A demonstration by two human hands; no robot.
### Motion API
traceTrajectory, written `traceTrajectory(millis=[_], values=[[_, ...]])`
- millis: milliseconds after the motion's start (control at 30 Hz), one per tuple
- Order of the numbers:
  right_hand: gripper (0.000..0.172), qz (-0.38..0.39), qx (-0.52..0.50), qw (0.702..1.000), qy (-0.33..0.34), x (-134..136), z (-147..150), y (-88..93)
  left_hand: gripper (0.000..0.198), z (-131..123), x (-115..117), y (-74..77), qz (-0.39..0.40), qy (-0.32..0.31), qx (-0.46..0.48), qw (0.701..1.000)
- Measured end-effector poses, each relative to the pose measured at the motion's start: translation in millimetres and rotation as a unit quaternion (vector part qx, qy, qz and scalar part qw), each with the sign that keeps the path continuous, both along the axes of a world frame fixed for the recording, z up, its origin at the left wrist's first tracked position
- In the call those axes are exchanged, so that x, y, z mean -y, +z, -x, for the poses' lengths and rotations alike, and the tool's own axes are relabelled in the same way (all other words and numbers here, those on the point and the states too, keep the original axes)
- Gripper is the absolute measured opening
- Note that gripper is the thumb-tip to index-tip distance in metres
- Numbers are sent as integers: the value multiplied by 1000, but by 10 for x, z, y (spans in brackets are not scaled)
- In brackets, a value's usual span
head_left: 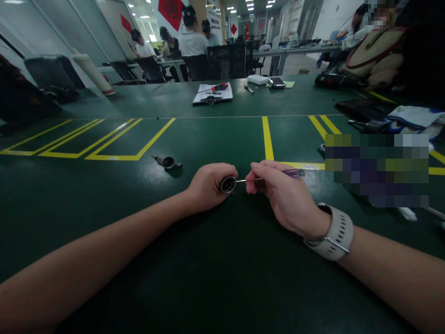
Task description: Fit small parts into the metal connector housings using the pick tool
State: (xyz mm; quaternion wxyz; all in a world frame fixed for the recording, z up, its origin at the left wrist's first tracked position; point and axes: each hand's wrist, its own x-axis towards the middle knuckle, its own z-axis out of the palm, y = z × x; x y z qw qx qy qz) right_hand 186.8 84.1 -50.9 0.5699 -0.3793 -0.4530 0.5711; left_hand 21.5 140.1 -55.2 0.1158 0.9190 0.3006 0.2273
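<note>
My left hand (207,186) is closed round a small dark cylindrical metal part (227,184), its round open end facing right. My right hand (283,195), with a pale watch (332,233) on the wrist, pinches a thin screwdriver with a purple handle (294,173). The screwdriver's metal shaft (243,180) points left and its tip reaches into the part's open end. Both hands rest low over the dark green table (208,260). A second similar metal part (166,161) lies on the table to the left of my left hand.
Yellow tape lines (267,137) cross the table. Farther back lie a clipboard (212,93) with a red-handled tool (219,86), a phone (277,82) and a white box (257,79). Cloths and tools (399,121) sit at the right. Several people sit at far tables.
</note>
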Motion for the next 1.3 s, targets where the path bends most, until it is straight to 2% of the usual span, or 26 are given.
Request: traceTrajectory(millis=[233, 533, 767, 933, 1200, 1300], values=[[27, 46, -38, 998, -16, -36, -23, 43, 5, -2, -6, -23, -22, 15, -7, 1000], [28, 23, 20, 999, -32, -25, -52, 26, 6, 13, -37, -57, -15, 33, 2, 999], [27, -16, 157, 987, -27, -16, -23, -7, 4, 4, -26, -42, -17, 27, 7, 999], [28, -56, 225, 972, -44, 30, -19, 51, 5, -1, -21, -31, -9, 19, 15, 1000], [29, -109, 179, 973, -93, 59, -38, 28, 5, 3, -21, -43, 0, 15, 15, 1000], [28, -139, 154, 974, -89, 76, -36, 29, 5, 3, -21, -44, 5, 19, 20, 1000]])
